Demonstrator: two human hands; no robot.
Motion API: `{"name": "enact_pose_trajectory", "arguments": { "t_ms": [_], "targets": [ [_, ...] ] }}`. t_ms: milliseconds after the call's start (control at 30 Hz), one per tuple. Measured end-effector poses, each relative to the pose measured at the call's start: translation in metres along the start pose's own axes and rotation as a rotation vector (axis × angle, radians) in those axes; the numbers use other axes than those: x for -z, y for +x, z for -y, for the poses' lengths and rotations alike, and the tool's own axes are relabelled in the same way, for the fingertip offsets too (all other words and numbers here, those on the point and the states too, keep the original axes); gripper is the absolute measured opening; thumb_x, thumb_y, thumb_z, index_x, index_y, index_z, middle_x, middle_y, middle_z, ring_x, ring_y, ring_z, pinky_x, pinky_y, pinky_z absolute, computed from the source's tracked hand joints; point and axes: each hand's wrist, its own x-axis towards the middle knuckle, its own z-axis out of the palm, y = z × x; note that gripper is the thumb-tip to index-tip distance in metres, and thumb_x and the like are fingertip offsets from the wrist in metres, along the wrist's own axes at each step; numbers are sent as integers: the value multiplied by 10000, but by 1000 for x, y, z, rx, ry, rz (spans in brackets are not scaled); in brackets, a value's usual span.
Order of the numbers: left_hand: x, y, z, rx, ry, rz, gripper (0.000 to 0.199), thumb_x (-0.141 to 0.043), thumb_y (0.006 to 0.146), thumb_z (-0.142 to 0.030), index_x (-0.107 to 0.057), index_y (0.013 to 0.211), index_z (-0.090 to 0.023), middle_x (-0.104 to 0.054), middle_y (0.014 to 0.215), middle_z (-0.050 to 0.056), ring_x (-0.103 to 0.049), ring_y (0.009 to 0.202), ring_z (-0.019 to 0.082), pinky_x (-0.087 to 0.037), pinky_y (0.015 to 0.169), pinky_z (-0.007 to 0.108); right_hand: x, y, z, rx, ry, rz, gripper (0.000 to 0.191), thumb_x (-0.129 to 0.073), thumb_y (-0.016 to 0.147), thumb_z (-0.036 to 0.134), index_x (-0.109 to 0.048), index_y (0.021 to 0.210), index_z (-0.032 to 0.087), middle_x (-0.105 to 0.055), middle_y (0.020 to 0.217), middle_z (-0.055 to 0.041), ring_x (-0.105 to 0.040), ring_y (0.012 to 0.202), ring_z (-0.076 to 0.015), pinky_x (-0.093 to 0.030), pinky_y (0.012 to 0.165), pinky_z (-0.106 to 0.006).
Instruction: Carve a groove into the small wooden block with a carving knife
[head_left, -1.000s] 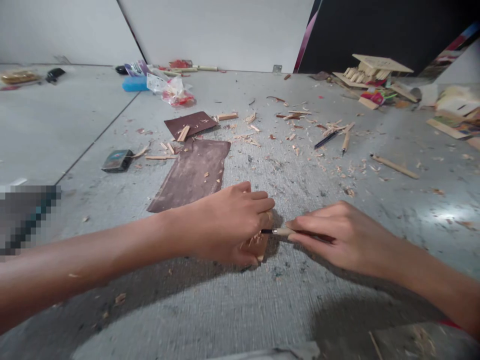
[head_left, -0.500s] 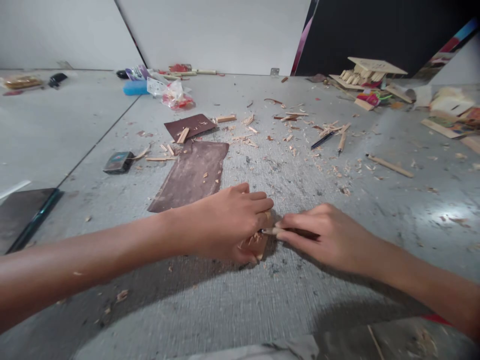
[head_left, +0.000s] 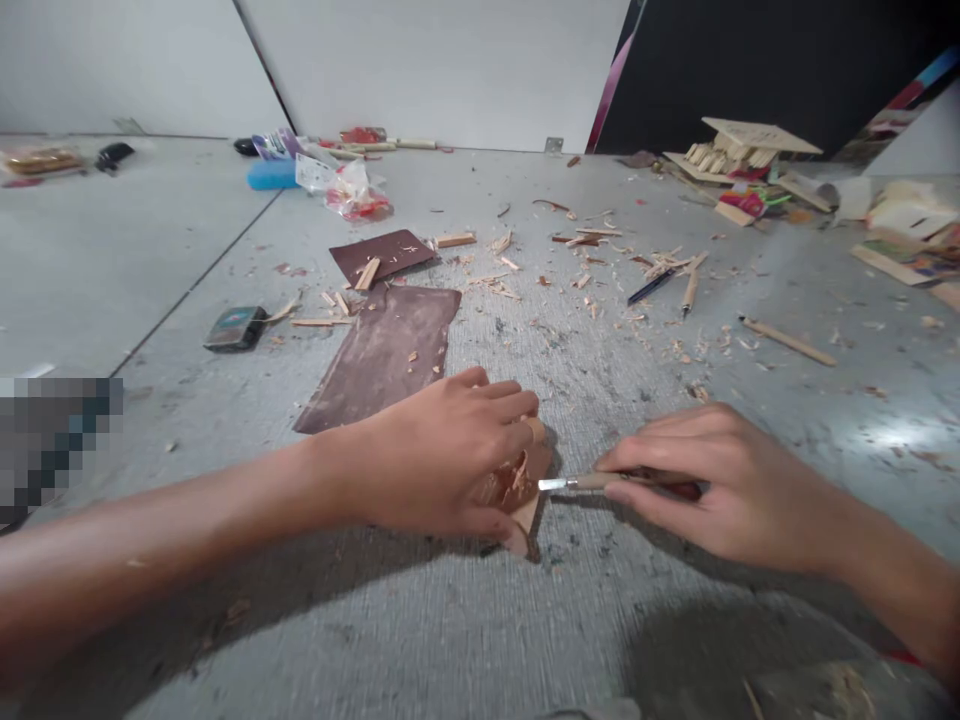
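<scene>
My left hand (head_left: 465, 460) presses down on a small carved wooden piece (head_left: 534, 470), fingers wrapped over its far side and thumb at its near edge. Curled shavings (head_left: 519, 478) lie on the wood beside the fingers. On the right, my right hand (head_left: 697, 480) is closed round a carving tool (head_left: 589, 482) with a wooden handle and a bright metal tip. That tip points left, at the right edge of the wooden piece; whether it touches cannot be made out. Part of the piece is hidden under my left hand.
Brown sandpaper sheets (head_left: 382, 345) lie beyond my left hand, near a small dark box (head_left: 235, 328). Shavings, a dark blade (head_left: 651, 286) and a wooden-handled tool (head_left: 787, 341) lie farther right. A wooden model (head_left: 761, 135) stands at the back right.
My right hand has drawn back to the right with the tool, whose metal tip now shows away from my left fingers. More of the wooden piece is visible.
</scene>
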Motion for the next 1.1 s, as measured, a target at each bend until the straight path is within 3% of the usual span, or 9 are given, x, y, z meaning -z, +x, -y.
{"name": "enact_pose_trajectory", "arguments": {
  "t_ms": [133, 233, 367, 467, 567, 700, 767, 867, 1100],
  "targets": [
    [-7, -6, 3, -18, -72, -202, 165, -729, 1007, -375, -718, 1024, -212, -684, 1091, 53, -624, 938, 204, -415, 833, 341, 14, -3, -4, 97, -85, -139, 77, -685, 1032, 217, -728, 1088, 247, -744, 778, 32, -638, 631, -116, -467, 649, -289],
    [-13, -7, 2, -15, -153, -211, 73, -683, 1008, -248, -717, 969, -196, -677, 984, 33, -604, 873, 176, -415, 813, 329, 18, -6, -10, 55, -117, -248, 130, -705, 1012, 209, -732, 1120, 277, -712, 714, 34, -601, 560, -137, -465, 599, -323],
    [-17, -2, 0, 11, -250, -169, 134, -615, 1009, -140, -681, 900, -183, -676, 912, 31, -606, 842, 161, -445, 805, 312, 9, -10, -21, 36, -81, -237, 150, -713, 1002, 201, -747, 1128, 275, -773, 799, 25, -640, 579, -135, -482, 588, -318],
    [-19, 0, -2, 24, -390, -153, 164, -587, 1026, -145, -644, 877, -179, -699, 932, 46, -637, 842, 155, -489, 793, 304, 1, -11, -26, 59, -63, -199, 144, -700, 1012, 192, -744, 1136, 249, -806, 865, 18, -693, 656, -128, -508, 634, -302],
    [-18, -4, 2, 134, -491, -255, 144, -603, 1029, -195, -648, 894, -176, -712, 927, 40, -656, 817, 143, -514, 752, 280, -3, -11, -26, 63, -37, -190, 104, -681, 1031, 198, -741, 1112, 227, -817, 883, 6, -704, 673, -123, -522, 663, -296],
    [-7, -26, 24, 385, -259, -383, 182, -611, 1022, -328, -676, 926, -188, -702, 874, 20, -630, 745, 157, -475, 665, 283, -4, -12, -24, 51, -25, -180, 99, -673, 1043, 221, -746, 1109, 218, -816, 891, -6, -715, 693, -129, -520, 680, -300],
    [1, -38, 36, 497, -8, -300, 162, -570, 987, -287, -699, 971, -190, -712, 918, 40, -644, 773, 195, -460, 684, 319, -5, -11, -23, 54, -30, -175, 96, -675, 1042, 228, -750, 1100, 215, -799, 850, 4, -699, 672, -125, -502, 662, -295],
    [10, -47, 39, 488, 186, -236, 273, -494, 1029, -297, -681, 1174, -161, -701, 1180, 119, -660, 1080, 310, -496, 856, 425, -6, -10, -23, 76, -35, -182, 100, -670, 1040, 222, -756, 1091, 217, -780, 799, 15, -676, 632, -118, -486, 634, -284],
    [-4, -22, 1, 187, -71, 17, 719, -812, 886, -541, -563, 1452, -175, -643, 1323, 127, -615, 1214, 326, -500, 1026, 487, -6, -9, -21, 64, -39, -162, 102, -653, 1029, 204, -748, 1058, 226, -761, 756, 26, -653, 592, -117, -487, 615, -291]
  ]
}}
